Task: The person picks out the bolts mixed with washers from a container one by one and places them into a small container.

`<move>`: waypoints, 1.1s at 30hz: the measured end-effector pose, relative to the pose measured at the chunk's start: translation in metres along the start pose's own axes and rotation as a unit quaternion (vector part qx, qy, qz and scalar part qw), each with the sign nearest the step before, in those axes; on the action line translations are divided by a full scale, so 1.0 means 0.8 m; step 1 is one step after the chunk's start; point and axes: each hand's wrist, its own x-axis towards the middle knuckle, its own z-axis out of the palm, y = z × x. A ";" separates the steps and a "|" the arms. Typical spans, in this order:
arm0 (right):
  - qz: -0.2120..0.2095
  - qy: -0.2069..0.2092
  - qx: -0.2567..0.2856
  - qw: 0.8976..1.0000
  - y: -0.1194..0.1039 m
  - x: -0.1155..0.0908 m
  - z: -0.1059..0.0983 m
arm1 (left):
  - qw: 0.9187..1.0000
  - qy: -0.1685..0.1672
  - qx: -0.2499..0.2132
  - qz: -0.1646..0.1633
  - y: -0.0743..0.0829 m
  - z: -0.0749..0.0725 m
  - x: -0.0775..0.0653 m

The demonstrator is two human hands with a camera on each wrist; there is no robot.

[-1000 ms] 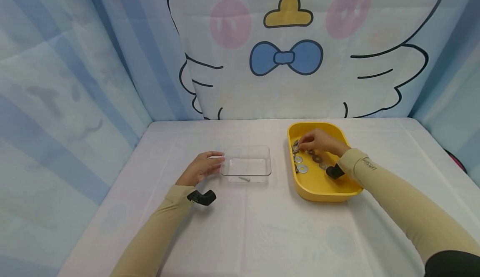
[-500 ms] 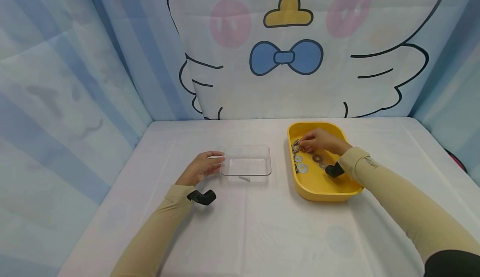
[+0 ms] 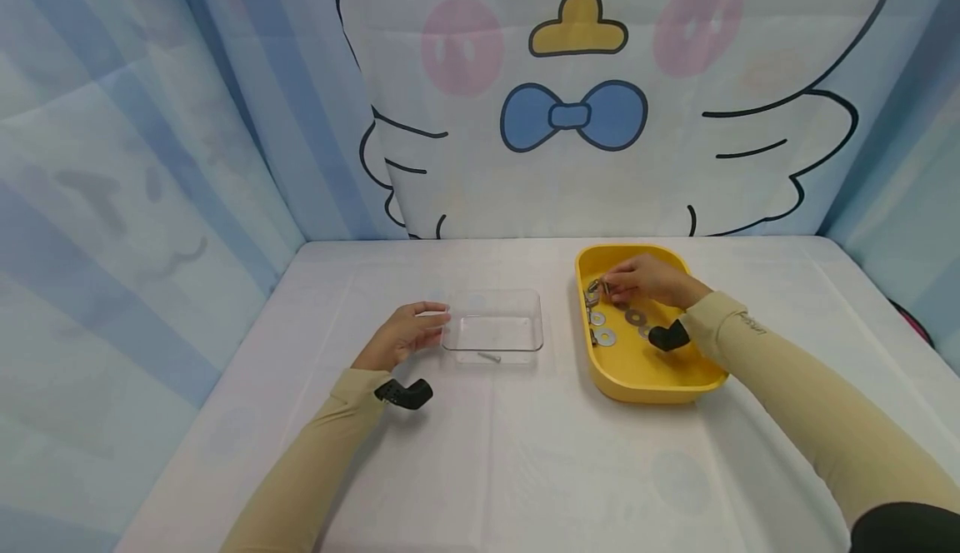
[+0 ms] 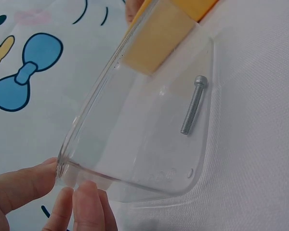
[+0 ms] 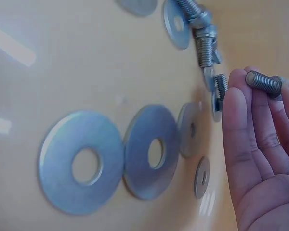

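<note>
My left hand (image 3: 405, 335) rests its fingertips against the left side of a clear plastic box (image 4: 135, 125), right at the rim. A long silvery socket-head bolt (image 4: 193, 108) lies inside that box. Over the far left part of a yellow tray (image 3: 645, 391), my right hand (image 3: 641, 280) pinches a short threaded bolt (image 5: 264, 83) between thumb and fingers, its threaded end sticking out. Its head is mostly covered by the thumb. Below and beside the hand, several flat washers (image 5: 151, 125) and more bolts (image 5: 205, 50) lie in the tray.
The box and the tray stand apart on a white tablecloth (image 3: 487, 453). Behind them hangs a curtain (image 3: 585, 186) with a cartoon figure. Striped blue curtains (image 3: 150, 203) close off the sides. A dark camera (image 3: 670, 336) on the right wrist hangs over the tray.
My right hand has drawn slightly right and up from the heap of bolts, with a bolt now visible between its fingers. The left hand and the box have stayed in place.
</note>
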 end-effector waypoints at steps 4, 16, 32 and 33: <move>-0.001 -0.006 0.037 0.999 -0.003 -0.003 -0.003 | 1.000 -0.003 0.003 -0.002 -0.001 0.000 -0.001; -0.027 0.034 0.077 0.996 -0.030 -0.020 -0.003 | 1.000 0.007 0.004 -0.012 -0.003 0.000 0.003; -0.077 0.066 0.261 0.960 -0.069 -0.053 0.015 | 1.000 0.011 0.003 -0.013 0.000 0.000 0.005; -0.081 0.068 0.262 0.959 -0.072 -0.054 0.018 | 1.000 0.011 0.001 -0.014 0.001 0.000 0.006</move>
